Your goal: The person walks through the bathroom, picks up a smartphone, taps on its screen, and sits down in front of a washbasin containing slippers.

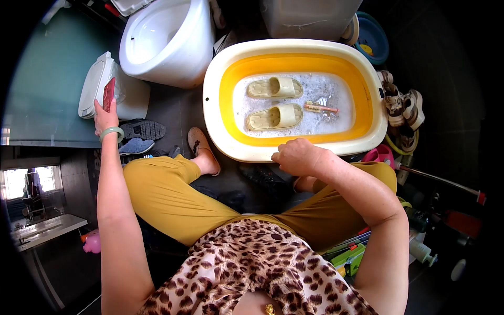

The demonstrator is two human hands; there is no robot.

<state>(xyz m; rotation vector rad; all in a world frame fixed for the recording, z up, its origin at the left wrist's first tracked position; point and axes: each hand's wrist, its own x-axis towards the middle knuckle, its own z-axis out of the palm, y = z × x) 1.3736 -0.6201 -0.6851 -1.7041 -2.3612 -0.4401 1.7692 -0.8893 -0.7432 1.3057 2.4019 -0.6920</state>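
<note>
At the far left, my left hand point(105, 119) is closed on a flat red rectangular packet point(108, 94), held up beside the white lidded bin. My right hand point(299, 157) is curled at the near rim of a cream tub with a yellow inside point(226, 149); its palm side is hidden. Sudsy water fills the tub's bottom. Two pale slide slippers point(289, 87) point(290, 115) lie side by side in it, toes to the right. To their right a brush with a pinkish handle point(321, 107) lies in the suds.
A toilet point(194, 58) and a white lidded bin point(131, 97) stand at the upper left. Dark shoes point(142, 129) lie below the bin. Sneakers point(413, 109) and a blue basin point(379, 37) are right of the tub. A metal pole point(441, 179) lies at the lower right.
</note>
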